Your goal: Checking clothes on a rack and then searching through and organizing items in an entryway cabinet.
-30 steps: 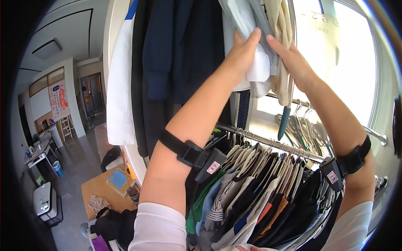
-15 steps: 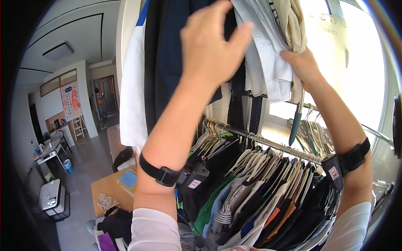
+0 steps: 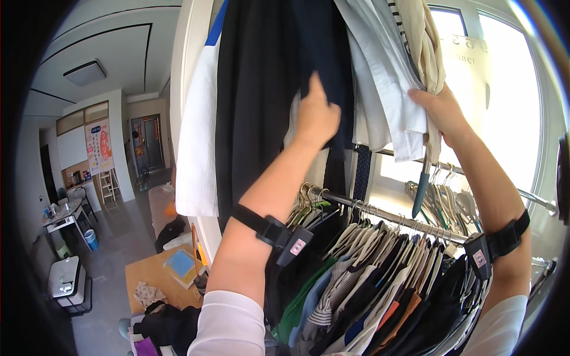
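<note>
- Left hand (image 3: 319, 115): raised before the hanging navy garment (image 3: 320, 47); forefinger extended upward, other fingers curled; whether it grips any cloth cannot be told.
- Right hand (image 3: 442, 110): grasping the lower part of a white garment (image 3: 386, 89), thumb in front, beside a hanging beige garment (image 3: 426, 47).
- Navy and white garments: both hanging in the upper tier, above the lower rail (image 3: 386, 215); upper ends out of view.
- Upper tier, leftward: black garments (image 3: 252, 89); one white garment with blue trim (image 3: 199, 166) at the outer edge.
- Lower rail: metal, closely filled with garments on hangers, among them green (image 3: 297, 305), striped (image 3: 323, 308) and orange-brown pieces (image 3: 402, 311).
- Behind, near the window: a cluster of hangers (image 3: 439, 193).
- Rod, teal end (image 3: 420, 194): pointing down, below the white garment.
- Blue bin (image 3: 90, 239): on the floor at left; contents too small to tell.
- Green bin (image 3: 63, 249): near the blue one; contents likewise indistinct.
- White box (image 3: 65, 276): in a black frame, on the floor; interior hidden.
- Wooden surface (image 3: 139, 273): bearing a blue folder (image 3: 180, 262) and a crumpled pale cloth (image 3: 148, 295); black clothes (image 3: 172, 326) heaped at its near side.
</note>
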Motion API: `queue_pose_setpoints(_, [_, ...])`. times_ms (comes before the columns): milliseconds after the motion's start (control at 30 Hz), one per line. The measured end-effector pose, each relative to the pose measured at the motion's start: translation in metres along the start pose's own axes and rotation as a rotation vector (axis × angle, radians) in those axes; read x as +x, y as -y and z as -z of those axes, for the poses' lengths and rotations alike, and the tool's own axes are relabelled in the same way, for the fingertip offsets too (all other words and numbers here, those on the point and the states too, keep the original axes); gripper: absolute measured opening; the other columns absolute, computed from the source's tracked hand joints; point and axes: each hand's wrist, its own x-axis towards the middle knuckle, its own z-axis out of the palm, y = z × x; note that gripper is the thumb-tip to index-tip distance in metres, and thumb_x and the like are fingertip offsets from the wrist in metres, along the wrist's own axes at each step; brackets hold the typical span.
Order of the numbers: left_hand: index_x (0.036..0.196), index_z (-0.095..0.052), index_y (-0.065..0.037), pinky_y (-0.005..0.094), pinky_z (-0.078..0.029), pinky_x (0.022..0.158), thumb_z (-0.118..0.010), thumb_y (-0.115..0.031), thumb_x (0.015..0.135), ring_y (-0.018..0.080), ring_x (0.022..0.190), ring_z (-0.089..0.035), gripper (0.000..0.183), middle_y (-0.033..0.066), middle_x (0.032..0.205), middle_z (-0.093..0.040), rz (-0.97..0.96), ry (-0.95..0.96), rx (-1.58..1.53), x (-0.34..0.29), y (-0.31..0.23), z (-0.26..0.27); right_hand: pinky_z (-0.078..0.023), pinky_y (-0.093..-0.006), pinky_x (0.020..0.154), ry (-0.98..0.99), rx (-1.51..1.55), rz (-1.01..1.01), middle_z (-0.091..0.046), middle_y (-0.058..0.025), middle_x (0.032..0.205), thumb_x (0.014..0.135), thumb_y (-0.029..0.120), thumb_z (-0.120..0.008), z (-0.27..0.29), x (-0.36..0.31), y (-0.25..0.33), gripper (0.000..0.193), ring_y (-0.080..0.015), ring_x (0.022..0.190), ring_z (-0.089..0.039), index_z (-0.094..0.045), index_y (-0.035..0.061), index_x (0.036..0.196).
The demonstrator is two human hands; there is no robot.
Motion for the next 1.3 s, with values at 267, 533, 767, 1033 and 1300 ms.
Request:
queue_pose_setpoints(267, [0.147,-0.019,0.003,0.0428,-0.048,0.091,-0.052,-0.008,0.084,0.0432,0.104,-0.062,0.072,0.0333,0.12,-0.056,-0.223,0.29,-0.475,-0.018,-0.081,-0.029,-0.039,-0.0408,0.104,0.079,0.202,-0.002,-0.049,-0.0192,0.131,0.084,0.049,-0.072,-0.033,-0.009,-0.008,0.088,-0.0262,0.123,-0.048,-0.026,0.0053,0.146])
queue_pose_setpoints(533, [0.147,-0.024,0.005,0.0425,-0.039,0.104,-0.065,-0.016,0.083,0.037,0.127,-0.046,0.08,0.0286,0.145,-0.037,-0.551,0.316,-0.352,-0.055,-0.065,-0.042,-0.054,-0.0391,0.078,0.037,0.212,-0.158,-0.055,-0.0174,0.119,0.083,0.026,-0.069,-0.027,-0.014,0.008,0.069,-0.025,0.101,-0.059,-0.034,0.0053,0.139])
queue_pose_setpoints(767, [0.133,-0.048,0.002,0.0446,-0.036,0.108,-0.072,-0.018,0.078,0.0384,0.128,-0.046,0.063,0.0224,0.134,-0.052,-0.592,-0.283,0.136,-0.016,0.001,0.043,-0.055,-0.036,0.05,-0.115,0.135,0.005,-0.062,-0.0154,0.09,0.081,0.01,-0.061,-0.025,0.0,-0.007,0.043,-0.0215,0.069,-0.064,-0.048,-0.0044,0.12])
queue_pose_setpoints(1033, [0.147,-0.022,0.003,0.0427,-0.041,0.104,-0.071,-0.023,0.083,0.0409,0.126,-0.049,0.085,0.0302,0.136,-0.048,0.187,-0.142,0.14,-0.015,0.081,0.074,-0.055,-0.0357,0.044,-0.069,0.135,-0.037,-0.061,-0.0155,0.091,0.082,0.011,-0.061,-0.028,-0.002,-0.007,0.042,-0.0214,0.068,-0.064,-0.046,-0.0022,0.119])
queue_pose_setpoints(1300, [0.144,-0.03,0.002,0.049,-0.048,0.085,-0.057,-0.017,0.09,0.0483,0.097,-0.061,0.064,0.0351,0.101,-0.062,-0.179,0.236,-0.014,-0.054,-0.008,0.006,-0.056,-0.035,0.066,-0.007,0.159,-0.024,-0.061,-0.0176,0.103,0.083,0.012,-0.064,-0.045,0.001,-0.013,0.05,-0.0221,0.082,-0.064,-0.043,-0.0026,0.126])
